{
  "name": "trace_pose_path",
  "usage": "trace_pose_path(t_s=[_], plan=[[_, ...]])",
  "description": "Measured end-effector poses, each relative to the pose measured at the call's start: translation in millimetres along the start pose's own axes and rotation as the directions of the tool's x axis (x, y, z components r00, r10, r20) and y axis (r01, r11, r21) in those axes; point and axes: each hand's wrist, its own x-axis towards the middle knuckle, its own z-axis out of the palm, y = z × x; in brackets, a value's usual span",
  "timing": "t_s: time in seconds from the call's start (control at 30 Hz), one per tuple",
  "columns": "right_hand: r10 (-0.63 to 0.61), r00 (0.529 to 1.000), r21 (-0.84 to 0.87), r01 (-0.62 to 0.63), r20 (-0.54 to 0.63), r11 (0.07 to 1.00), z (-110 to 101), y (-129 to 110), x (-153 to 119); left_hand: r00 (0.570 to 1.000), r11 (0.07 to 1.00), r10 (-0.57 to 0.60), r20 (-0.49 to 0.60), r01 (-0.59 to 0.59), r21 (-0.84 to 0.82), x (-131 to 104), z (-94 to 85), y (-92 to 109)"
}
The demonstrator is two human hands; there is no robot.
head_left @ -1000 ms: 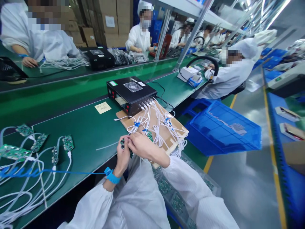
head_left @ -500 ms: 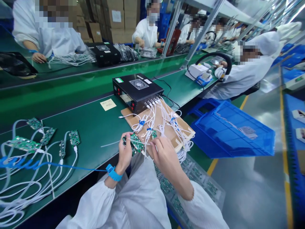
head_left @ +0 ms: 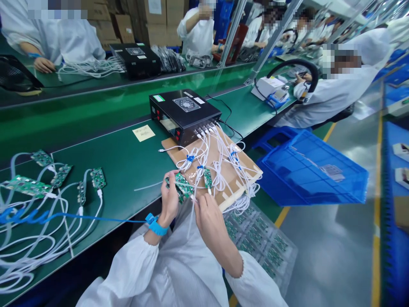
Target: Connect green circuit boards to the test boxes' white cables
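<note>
Pinched between the thumb and fingers of my left hand (head_left: pixel 170 202) is a green circuit board (head_left: pixel 184 187), tilted above my lap. A pale flat strip (head_left: pixel 148 186) sticks out to its left. My right hand (head_left: pixel 209 217) is closed at the board's lower right edge, with its fingertips on a white cable (head_left: pixel 191 221) whose tail hangs toward my lap. The fingers partly hide the cable's end; whether it is joined to the board I cannot tell. Just beyond my right hand, a smaller green board (head_left: pixel 207 178) with a white plug lies on the cardboard (head_left: pixel 230 185).
A black box with a fan grille (head_left: pixel 185 108) has several white cables plugged in. More wired boards (head_left: pixel 97 178) lie at left. A blue strap (head_left: pixel 156 224) with a cord circles my left wrist. A blue bin (head_left: pixel 315 170) and board trays (head_left: pixel 265 243) are at right. Co-workers sit around.
My right hand has moved left and slightly down, to the board's lower edge. The smaller board beside it shows more fully now. The view has shifted a little.
</note>
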Motion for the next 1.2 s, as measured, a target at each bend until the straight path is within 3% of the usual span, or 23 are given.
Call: trace_pose_path(t_s=[0.23, 0.37, 0.5, 0.6, 0.7, 0.83, 0.93, 1.07, 1.13, 1.2], plan=[[0.066, 0.988, 0.18, -0.091, 0.143, 0.979, -0.7, -2.8, 10.8, 0.988, 1.0, -0.009, 0.156, 0.006, 0.019, -1.3, 1.4, 1.1], [0.107, 0.927, 0.033, -0.127, 0.359, 0.991, -1.8, -3.9, 21.1, 0.988, 0.994, 0.062, 0.139, -0.073, 0.077, -1.4, 3.5, 2.0], [0.086, 0.871, -0.108, -0.038, 0.485, 0.993, -2.8, -3.2, 29.0, 0.99, 0.994, 0.088, 0.11, -0.095, 0.057, 1.8, 8.2, 1.4], [0.037, 0.881, -0.105, 0.014, 0.472, 0.994, -2.5, 0.6, 30.0, 0.984, 0.98, 0.177, 0.015, -0.177, 0.087, 12.3, 11.4, 8.9], [0.028, 0.894, -0.062, 0.0, 0.446, 0.998, -1.1, 5.5, 25.5, 0.944, 0.947, 0.309, -0.118, -0.294, 0.128, 28.5, 9.4, 27.0], [-0.069, 0.952, 0.124, 0.033, 0.299, 0.992, -7.1, 10.4, 15.9, 0.927, 0.922, 0.361, -0.105, -0.337, 0.188, 43.5, -0.7, 55.8], [-0.152, 0.977, 0.224, 0.117, 0.147, 0.968, -22.0, 15.9, 17.2, 0.951, 0.947, 0.293, -0.101, -0.274, 0.166, 42.8, -4.9, 71.4], [-0.057, 0.997, 0.098, 0.062, -0.05, 0.993, -35.4, 32.7, 44.5, 0.996, 0.996, 0.068, 0.053, -0.071, 0.059, 29.7, 6.2, 78.8], [0.011, 0.997, -0.017, -0.012, -0.077, 1.0, -31.7, 44.4, 64.8, 0.98, 0.998, -0.058, 0.19, 0.051, 0.042, 21.7, 17.2, 74.9], [0.053, 0.998, -0.119, -0.057, -0.032, 0.991, -22.9, 56.4, 82.8, 0.94, 0.99, -0.138, 0.311, 0.124, 0.064, 14.7, 28.5, 65.6]])
